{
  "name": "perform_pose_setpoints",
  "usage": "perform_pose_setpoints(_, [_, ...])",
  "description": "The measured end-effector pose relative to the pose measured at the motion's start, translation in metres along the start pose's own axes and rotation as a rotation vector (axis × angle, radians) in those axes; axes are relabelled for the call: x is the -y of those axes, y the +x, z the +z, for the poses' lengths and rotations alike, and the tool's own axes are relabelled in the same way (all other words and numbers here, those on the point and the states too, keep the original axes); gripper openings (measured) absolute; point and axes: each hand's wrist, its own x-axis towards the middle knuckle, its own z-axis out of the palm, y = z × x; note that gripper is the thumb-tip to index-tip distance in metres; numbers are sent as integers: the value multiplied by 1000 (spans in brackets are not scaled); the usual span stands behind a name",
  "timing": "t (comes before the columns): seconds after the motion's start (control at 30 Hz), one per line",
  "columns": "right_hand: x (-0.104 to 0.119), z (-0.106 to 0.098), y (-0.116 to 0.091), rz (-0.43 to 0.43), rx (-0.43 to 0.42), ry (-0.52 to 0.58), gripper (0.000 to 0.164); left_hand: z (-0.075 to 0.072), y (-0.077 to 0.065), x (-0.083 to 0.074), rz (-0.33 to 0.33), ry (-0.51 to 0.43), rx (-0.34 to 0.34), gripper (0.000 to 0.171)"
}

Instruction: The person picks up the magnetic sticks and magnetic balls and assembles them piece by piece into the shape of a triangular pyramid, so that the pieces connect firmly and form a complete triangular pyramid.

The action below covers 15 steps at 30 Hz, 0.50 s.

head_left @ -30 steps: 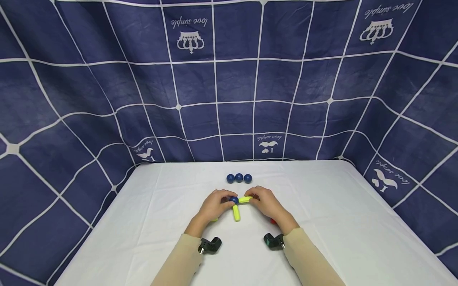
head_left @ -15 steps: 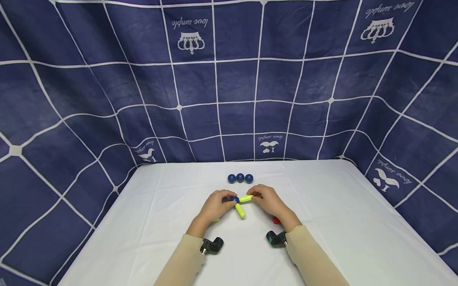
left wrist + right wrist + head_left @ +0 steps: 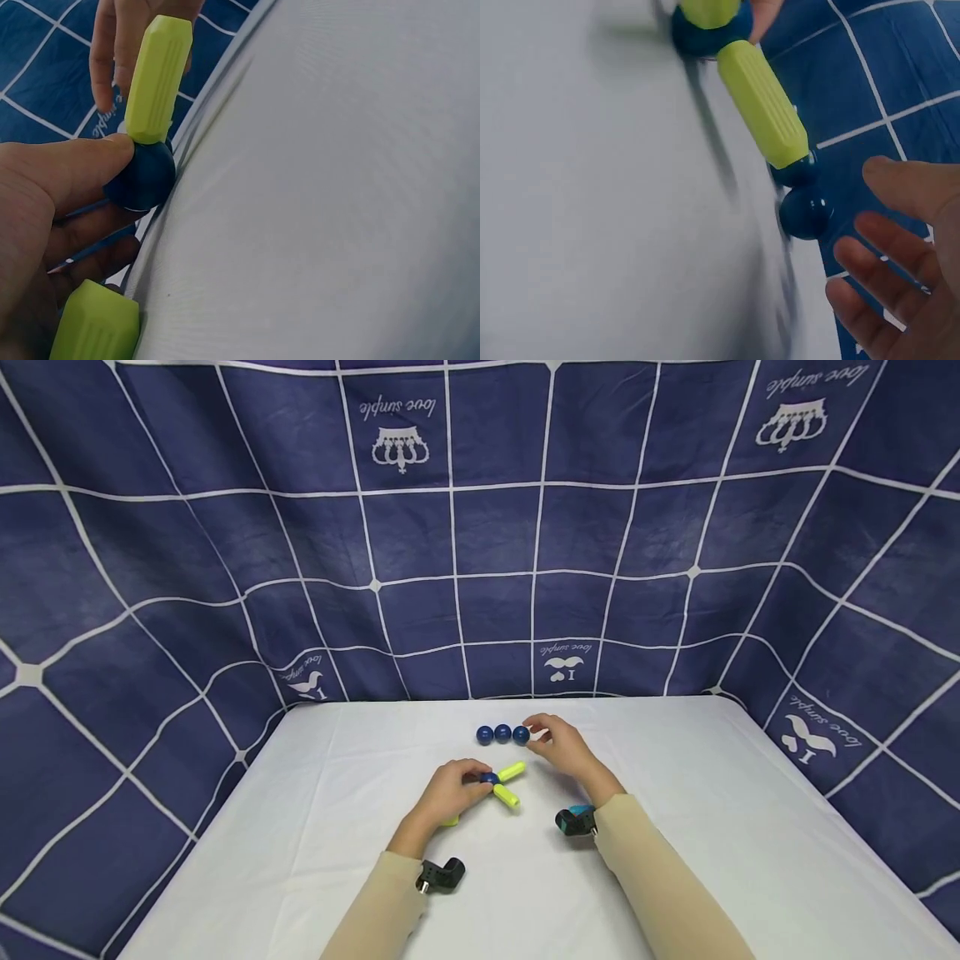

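Note:
My left hand pinches a dark blue ball between thumb and fingers. Two yellow-green ribbed rods spread from that ball: a far rod angled up to the right and a near rod angled toward me. Farther back, three more blue balls sit in a row, with a middle ball between its two neighbours. Beside the rightmost ball is my right hand, thumb and fingers spread apart. In the right wrist view a gap shows between those fingertips and the ball.
Another yellow-green piece peeks out from under my left wrist. A light blue piece lies partly hidden by the right wrist camera. White cloth covers the table, and a blue checked curtain rises behind it.
My right hand has let go of the far rod and moved away to the rightmost ball of the row. The near rod has swung right; the left hand keeps its grip on the blue ball.

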Motion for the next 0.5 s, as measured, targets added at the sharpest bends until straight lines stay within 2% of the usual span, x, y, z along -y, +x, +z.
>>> perform_pose_setpoints(0.13, [-2,6,11,17,-6,-23,43,-1,-1,2,-2,-2,-3,25])
perform_pose_setpoints(0.27, [-2,12,17,51,40,-29,46,-1,-1,2,-3,4,-6,24])
perform_pose_setpoints(0.4, [-3,16,20,84,73,-61,44,-1,-1,1,6,4,-12,24])
perform_pose_setpoints(0.5, [-6,19,21,94,68,-97,40,-1,-1,0,12,3,-17,24])
